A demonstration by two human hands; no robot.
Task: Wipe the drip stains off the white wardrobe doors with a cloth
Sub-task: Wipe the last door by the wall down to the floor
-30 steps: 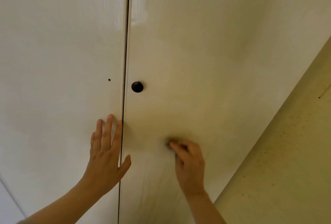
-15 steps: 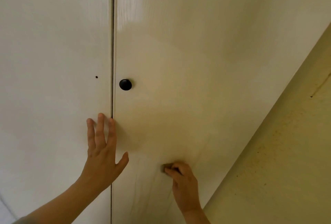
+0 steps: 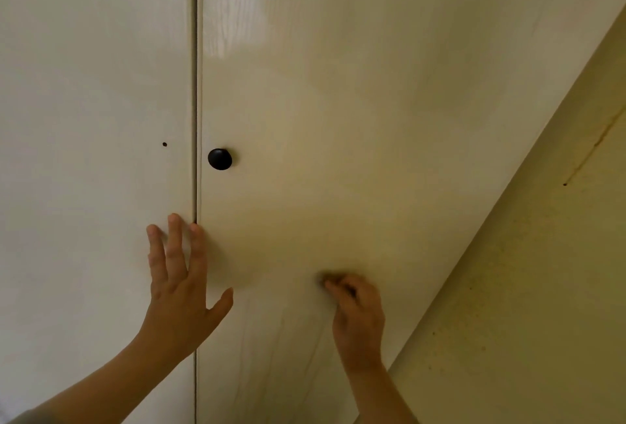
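Two white wardrobe doors fill the view, the left door (image 3: 88, 118) and the right door (image 3: 338, 101), split by a dark vertical gap. My left hand (image 3: 179, 295) lies flat with straight fingers across the gap below the knob. My right hand (image 3: 357, 315) presses against the right door with its fingers curled round a small dark cloth (image 3: 330, 278), of which only a sliver shows at the fingertips. Faint vertical drip streaks (image 3: 271, 372) run down the right door below my hands.
A round black knob (image 3: 220, 159) sits on the right door near the gap. A small dark hole (image 3: 164, 144) marks the left door. A yellowish speckled wall (image 3: 528, 288) meets the wardrobe's right edge.
My right hand with the cloth went down the right door, then came back up a little. My left hand has stayed flat over the gap.
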